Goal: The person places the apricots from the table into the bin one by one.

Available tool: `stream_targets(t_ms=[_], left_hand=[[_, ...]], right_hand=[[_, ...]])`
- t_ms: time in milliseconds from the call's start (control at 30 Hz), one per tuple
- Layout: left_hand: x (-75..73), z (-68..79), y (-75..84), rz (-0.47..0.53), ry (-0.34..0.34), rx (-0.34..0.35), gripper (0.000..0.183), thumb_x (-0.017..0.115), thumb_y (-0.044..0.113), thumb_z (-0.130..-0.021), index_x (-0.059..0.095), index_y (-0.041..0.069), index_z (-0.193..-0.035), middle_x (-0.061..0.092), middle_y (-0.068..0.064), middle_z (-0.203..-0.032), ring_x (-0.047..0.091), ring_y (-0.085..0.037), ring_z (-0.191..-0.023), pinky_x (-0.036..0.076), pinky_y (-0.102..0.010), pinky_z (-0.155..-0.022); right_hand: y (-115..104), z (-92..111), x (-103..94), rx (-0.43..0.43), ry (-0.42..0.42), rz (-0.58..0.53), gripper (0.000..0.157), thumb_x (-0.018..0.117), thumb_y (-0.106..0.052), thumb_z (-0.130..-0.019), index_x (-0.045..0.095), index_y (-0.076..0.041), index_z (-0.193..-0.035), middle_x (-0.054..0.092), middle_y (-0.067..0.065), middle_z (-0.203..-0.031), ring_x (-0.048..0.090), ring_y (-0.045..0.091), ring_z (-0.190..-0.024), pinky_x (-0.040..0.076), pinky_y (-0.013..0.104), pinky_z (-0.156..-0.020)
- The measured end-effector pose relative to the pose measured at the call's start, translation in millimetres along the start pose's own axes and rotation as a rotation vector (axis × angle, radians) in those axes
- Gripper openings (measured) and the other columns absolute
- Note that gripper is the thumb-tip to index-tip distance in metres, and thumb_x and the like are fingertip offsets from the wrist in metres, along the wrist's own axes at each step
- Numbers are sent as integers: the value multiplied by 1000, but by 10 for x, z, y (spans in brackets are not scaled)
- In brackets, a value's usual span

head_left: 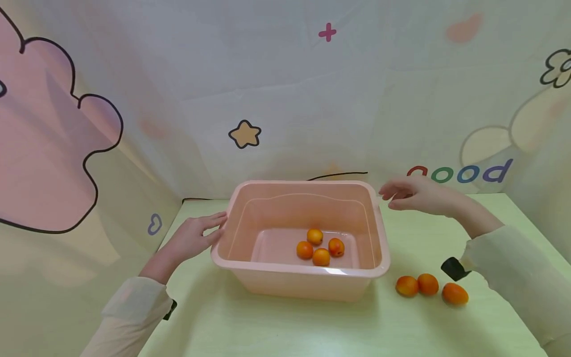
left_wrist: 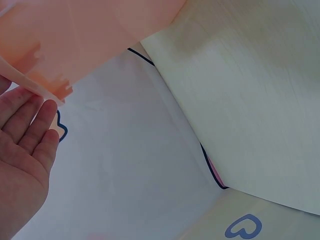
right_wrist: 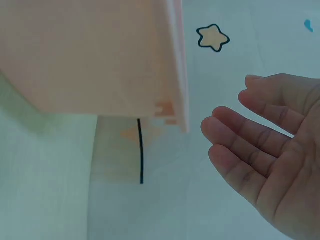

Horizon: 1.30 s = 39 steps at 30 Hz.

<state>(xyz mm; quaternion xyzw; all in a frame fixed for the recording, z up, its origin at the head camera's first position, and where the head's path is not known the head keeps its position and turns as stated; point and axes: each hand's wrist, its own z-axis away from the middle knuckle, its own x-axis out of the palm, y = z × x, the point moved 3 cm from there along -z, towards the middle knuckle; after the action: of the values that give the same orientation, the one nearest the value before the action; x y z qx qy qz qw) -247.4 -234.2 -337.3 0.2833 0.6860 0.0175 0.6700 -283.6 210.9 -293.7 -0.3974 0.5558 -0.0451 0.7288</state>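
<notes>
we see the pink tub (head_left: pixel 303 285) on the table (head_left: pixel 285 327), with four orange fruits (head_left: pixel 321 257) inside. the left hand (head_left: pixel 192 238) touches the tub's left side with nearly straight fingers. the right hand (head_left: pixel 417 194), relaxed and empty, is near its right side.

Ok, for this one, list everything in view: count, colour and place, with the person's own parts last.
Basin: one, pink, mid-table.
Fruits in the basin: four, orange, grouped on its floor.
Fruits on the table: three, orange, right of the basin.
Table: one, pale green, under the basin.
Backdrop: number of sheets unclear, pale, around the table.
Star print, plus print: one each, yellowish and dark pink, on the backdrop, among other prints.
Black pieces: two, black, one at each cuff.
Sleeves: two, off-white, on the forearms.
Left hand: one, bare, touching the basin's left rim.
Right hand: one, bare, just off the right rim.
</notes>
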Motion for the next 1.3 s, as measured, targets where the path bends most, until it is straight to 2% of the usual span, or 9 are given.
stream_targets(t_ms=[167, 333, 467, 733, 1000, 1300], left_hand=[[5, -1, -4, -4, 4, 2, 44, 54, 23, -87, 47, 8, -128, 46, -7, -133, 46, -30, -118, 44, -39, -80], [16, 0, -9, -20, 10, 8, 44, 54, 23, -87, 47, 8, -128, 46, -7, -132, 48, -30, -117, 45, -40, -81], [21, 5, -5, -16, 8, 6, 44, 55, 23, -87, 47, 7, -127, 46, -7, -132, 47, -31, -117, 45, -39, -79], [8, 5, 9, -14, 10, 3, 44, 54, 23, -87, 47, 7, -127, 46, -7, -132, 46, -31, -118, 44, -43, -84], [4, -2, 6, -11, 12, 9, 44, 54, 24, -87, 47, 7, -127, 46, -7, -132, 45, -31, -119, 44, -43, -85], [4, 3, -3, -6, 4, -1, 44, 54, 23, -87, 47, 7, -128, 45, -8, -133, 45, -31, -119, 44, -40, -82]], right_hand=[[220, 115, 70, 45, -42, -58, 34, 58, -25, -85, 53, -8, -113, 58, 10, -108, 56, 22, -97, 49, 36, -79], [378, 151, 241, 54, -124, -108, 37, 59, -23, -84, 52, -1, -113, 59, 13, -107, 57, 22, -95, 50, 36, -78], [484, 156, 400, 76, -177, -110, 35, 60, -18, -82, 54, 0, -112, 59, 11, -102, 57, 20, -91, 51, 36, -75], [629, 199, 626, 129, -219, -116, 34, 63, -16, -79, 56, -2, -109, 59, 11, -102, 55, 19, -89, 50, 36, -74], [784, 284, 887, 187, -246, -43, 39, 68, -16, -74, 57, -9, -111, 57, 14, -114, 50, 32, -102, 46, 45, -81], [895, 399, 1075, 290, -301, -34, 49, 71, -15, -71, 54, -11, -117, 52, 14, -119, 45, 34, -105, 35, 59, -87]])
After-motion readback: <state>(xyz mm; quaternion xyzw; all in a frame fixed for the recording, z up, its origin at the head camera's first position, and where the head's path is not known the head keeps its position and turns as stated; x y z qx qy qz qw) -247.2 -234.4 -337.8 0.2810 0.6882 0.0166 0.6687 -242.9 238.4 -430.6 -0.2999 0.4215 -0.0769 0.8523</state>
